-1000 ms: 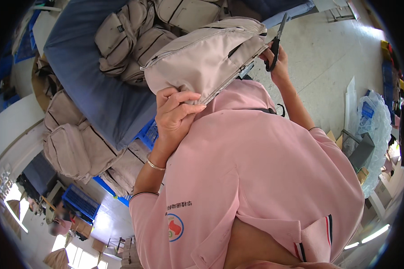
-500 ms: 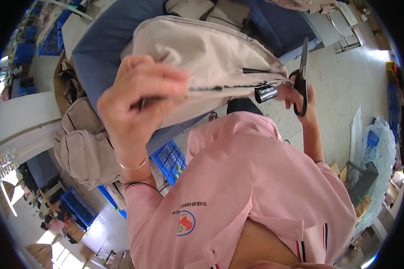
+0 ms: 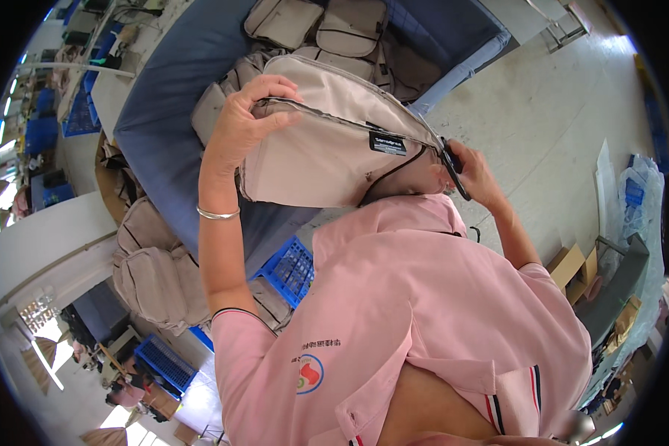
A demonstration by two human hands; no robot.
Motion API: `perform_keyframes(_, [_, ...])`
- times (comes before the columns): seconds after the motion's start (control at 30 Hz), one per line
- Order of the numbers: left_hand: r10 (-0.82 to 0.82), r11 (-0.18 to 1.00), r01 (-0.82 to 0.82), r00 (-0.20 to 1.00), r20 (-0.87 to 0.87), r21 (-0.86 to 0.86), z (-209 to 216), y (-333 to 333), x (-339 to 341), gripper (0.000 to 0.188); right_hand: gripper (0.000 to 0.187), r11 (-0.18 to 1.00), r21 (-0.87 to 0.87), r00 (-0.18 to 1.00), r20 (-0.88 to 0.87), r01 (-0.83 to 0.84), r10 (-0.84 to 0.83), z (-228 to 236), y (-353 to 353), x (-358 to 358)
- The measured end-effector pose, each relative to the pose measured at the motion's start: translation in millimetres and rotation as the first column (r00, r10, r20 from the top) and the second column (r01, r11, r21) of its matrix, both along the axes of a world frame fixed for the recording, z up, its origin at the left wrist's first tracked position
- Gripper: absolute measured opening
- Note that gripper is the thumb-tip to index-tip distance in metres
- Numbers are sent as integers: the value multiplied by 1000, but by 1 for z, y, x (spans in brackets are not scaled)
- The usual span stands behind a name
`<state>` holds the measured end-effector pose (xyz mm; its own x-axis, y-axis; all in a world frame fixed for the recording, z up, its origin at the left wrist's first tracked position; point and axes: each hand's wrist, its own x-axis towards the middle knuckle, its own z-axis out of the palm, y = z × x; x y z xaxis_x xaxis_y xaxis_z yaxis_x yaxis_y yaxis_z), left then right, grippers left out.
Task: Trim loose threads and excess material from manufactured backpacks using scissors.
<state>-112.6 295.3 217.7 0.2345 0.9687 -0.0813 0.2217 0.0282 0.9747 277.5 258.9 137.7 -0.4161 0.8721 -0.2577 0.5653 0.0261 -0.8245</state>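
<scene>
A beige bag (image 3: 312, 163) is stretched between my two hands, with a dark-edged seam or opening running across it. My left hand (image 3: 249, 123) pinches that edge at its left end, thumb on the near side. At the other end, my right hand (image 3: 474, 172) has a pair of black scissors (image 3: 457, 177) in its grip, held against the bag's corner. Whether the right fingers also grip the fabric is hard to see. A small black label (image 3: 387, 143) sits on the bag's near face below the seam, close to a dark curved strip.
Beyond the bag, a large blue fabric-lined bin (image 3: 156, 97) holds several more beige bags (image 3: 353, 26). Further beige bags (image 3: 160, 286) are piled at the left, beside a blue plastic crate (image 3: 290, 271). An open cardboard box (image 3: 569, 266) and clear plastic wrap (image 3: 643, 193) stand at the right.
My left hand has come to grip the bag's edge after a blurred movement. The bag has turned, showing more of its near face, and the scissors have lowered and moved left.
</scene>
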Motion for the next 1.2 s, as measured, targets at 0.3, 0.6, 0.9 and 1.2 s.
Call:
perform_keyframes(0.3, [46, 998, -48, 998, -42, -29, -8, -16, 22, 21, 55, 880, 435, 979, 141, -192, 145, 36, 23, -51])
perform_keyframes(0.6, [100, 994, -100, 995, -13, -46, -15, -27, 21, 18, 58, 832, 433, 938, 191, -346, 291, 24, 26, -80])
perform_keyframes(0.9, [63, 987, -46, 992, 109, -151, -18, -19, 20, 18, 52, 987, 163, 979, -200, 1, 32, 25, 32, -88])
perform_keyframes(1.2, [100, 976, -76, 989, 108, -203, -22, -10, 25, 19, 29, 999, 33, 833, -552, -24, 38, 11, 51, -130])
